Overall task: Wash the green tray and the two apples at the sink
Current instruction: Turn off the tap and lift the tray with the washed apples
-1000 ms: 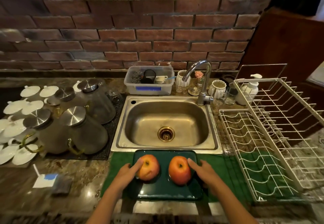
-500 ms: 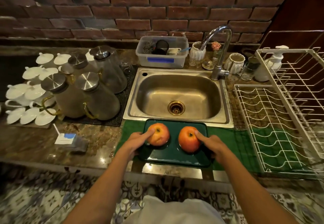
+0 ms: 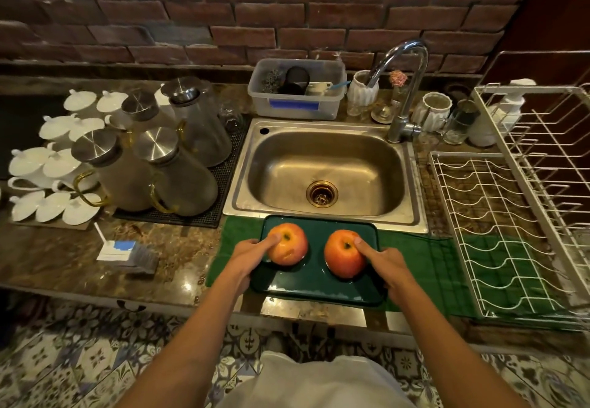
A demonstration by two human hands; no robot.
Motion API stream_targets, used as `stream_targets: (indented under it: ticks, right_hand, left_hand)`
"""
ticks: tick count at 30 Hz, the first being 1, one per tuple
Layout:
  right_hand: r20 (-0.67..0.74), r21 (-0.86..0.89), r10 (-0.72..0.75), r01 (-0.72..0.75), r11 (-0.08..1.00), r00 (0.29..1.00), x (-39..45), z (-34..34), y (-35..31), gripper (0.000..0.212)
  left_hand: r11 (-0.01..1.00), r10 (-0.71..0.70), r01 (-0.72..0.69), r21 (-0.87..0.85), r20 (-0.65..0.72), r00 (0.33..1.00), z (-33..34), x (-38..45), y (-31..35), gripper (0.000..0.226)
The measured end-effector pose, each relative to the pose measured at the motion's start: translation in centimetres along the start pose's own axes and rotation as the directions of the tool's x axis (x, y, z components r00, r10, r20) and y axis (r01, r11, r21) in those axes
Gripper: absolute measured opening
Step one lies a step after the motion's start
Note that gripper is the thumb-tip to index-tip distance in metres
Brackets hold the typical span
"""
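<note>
My left hand (image 3: pixel 247 256) grips the left rim of the green tray (image 3: pixel 314 283), its forefinger stretched out onto the left apple (image 3: pixel 287 244); my right hand (image 3: pixel 384 260) does the same on the right rim, forefinger laid on the right apple (image 3: pixel 344 253). I cannot see the other fingers of either hand clearly, but they seem to curl round the tray's edges, so I judge that I am steadying the fruit while I hold the tray.

Both apples sit upright on the tray, side by side and apart from each other. The tray lies on a green cloth (image 3: pixel 424 257) at the front edge of the worktop (image 3: pixel 172 248), just before the sink (image 3: pixel 322 171), its far rim close to the sink's front lip.

The sink basin looks dry and holds nothing, and no water runs from the tap (image 3: pixel 405 88) at its back right corner. Tray and apples look dry too. So I judge the washing has not begun: the tray and fruit must go to the sink, the tap must be turned on, and all three must be rinsed.

The wire dish rack (image 3: pixel 498 229) stands at the right end of the worktop, a likely place for the washed tray.
</note>
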State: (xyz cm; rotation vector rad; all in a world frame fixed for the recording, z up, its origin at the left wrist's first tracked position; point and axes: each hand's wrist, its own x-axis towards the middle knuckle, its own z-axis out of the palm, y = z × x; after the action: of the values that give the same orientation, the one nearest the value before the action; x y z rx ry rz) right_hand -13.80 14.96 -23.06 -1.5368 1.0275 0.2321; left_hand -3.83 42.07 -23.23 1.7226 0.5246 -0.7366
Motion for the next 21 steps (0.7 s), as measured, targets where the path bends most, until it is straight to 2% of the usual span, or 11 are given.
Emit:
stream_targets:
  ticks: [7, 11, 14, 18, 21]
  right_hand:
    - [-0.038, 0.030, -0.042, 0.043, 0.999, 0.998, -0.3, 0.4, 0.3, 0.106]
    - [-0.046, 0.050, -0.046, 0.048, 0.998, 0.998, -0.5, 0.5, -0.4, 0.109]
    - [-0.057, 0.053, -0.048, 0.051, 0.997, 0.997, -0.6, 0.3, -1.1, 0.104]
    - [-0.059, 0.067, -0.077, 0.081, 0.995, 0.995, -0.7, -0.3, -2.8, 0.074]
    - [-0.062, 0.076, -0.109, 0.114, 0.991, 0.992, -0.7, -1.0, -4.5, 0.068]
  left_hand:
    - [0.997, 0.024, -0.026, -0.076, -0.028, 0.999, 0.4, -0.1, 0.0, 0.089]
    - [0.994, 0.045, -0.048, -0.099, -0.029, 0.999, 0.4, -0.4, 1.1, 0.083]
    - [0.992, 0.062, -0.065, -0.104, -0.030, 0.998, 0.5, -0.7, 2.3, 0.077]
    - [0.991, 0.069, -0.067, -0.113, 0.007, 0.998, 0.7, -1.6, 3.9, 0.056]
    - [0.990, 0.082, -0.081, -0.118, 0.006, 0.997, 1.0, -2.0, 4.9, 0.051]
